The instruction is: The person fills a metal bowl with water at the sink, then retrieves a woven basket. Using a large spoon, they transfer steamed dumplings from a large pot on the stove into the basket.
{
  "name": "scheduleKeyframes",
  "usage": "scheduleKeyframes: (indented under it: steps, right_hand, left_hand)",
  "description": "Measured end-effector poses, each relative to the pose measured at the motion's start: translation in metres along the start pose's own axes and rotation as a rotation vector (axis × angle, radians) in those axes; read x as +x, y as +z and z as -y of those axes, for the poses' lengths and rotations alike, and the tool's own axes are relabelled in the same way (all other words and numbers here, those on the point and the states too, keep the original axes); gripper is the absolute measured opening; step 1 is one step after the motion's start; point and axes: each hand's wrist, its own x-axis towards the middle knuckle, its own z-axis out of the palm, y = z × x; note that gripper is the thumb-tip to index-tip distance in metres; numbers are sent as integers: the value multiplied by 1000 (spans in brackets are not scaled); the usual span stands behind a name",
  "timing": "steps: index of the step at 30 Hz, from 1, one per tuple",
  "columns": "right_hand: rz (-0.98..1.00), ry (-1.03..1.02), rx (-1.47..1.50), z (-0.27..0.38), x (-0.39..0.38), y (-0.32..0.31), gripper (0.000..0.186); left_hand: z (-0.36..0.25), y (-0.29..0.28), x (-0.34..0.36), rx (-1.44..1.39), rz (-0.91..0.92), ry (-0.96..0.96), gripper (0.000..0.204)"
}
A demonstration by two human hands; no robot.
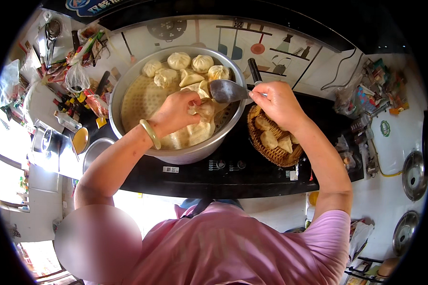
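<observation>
My left hand, with a pale bangle on its wrist, reaches into a large metal steamer pot. Its fingers are closed on a pale steamed bun over the steamer cloth. My right hand grips a spatula by its shaft, and the grey spatula blade points left over the pot, close to that bun. Several pleated buns and a folded dumpling sit at the pot's far side. Below my right forearm, a wicker basket holds several dumplings.
Pot and basket stand on a black stovetop. A black handle rises behind my right hand; what it belongs to is unclear. Bottles and bags crowd the left, beside a yellow-lined bowl. More packages lie at right, near a white board.
</observation>
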Motion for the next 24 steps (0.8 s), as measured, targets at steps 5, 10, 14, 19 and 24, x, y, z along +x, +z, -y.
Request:
scheduleKeyframes:
  steps: [5, 10, 14, 19, 24]
  right_hand:
    - [16, -45, -52, 0, 1, 7, 20]
    - [16, -95, -68, -4, -4, -1, 20]
    - [-23, -61, -2, -1, -5, 0, 20]
    - [-55, -99, 40, -1, -6, 13, 19]
    - [-27, -145, -44, -6, -2, 13, 19]
  left_hand:
    - [1, 5, -5, 20, -28, 51, 27]
    - [-2, 6, -6, 21, -20, 30, 27]
    - [2, 7, -7, 19, -24, -8, 26]
    - [2, 5, -9, 23, -20, -22, 25]
    - [4, 6, -8, 5, -24, 4, 25]
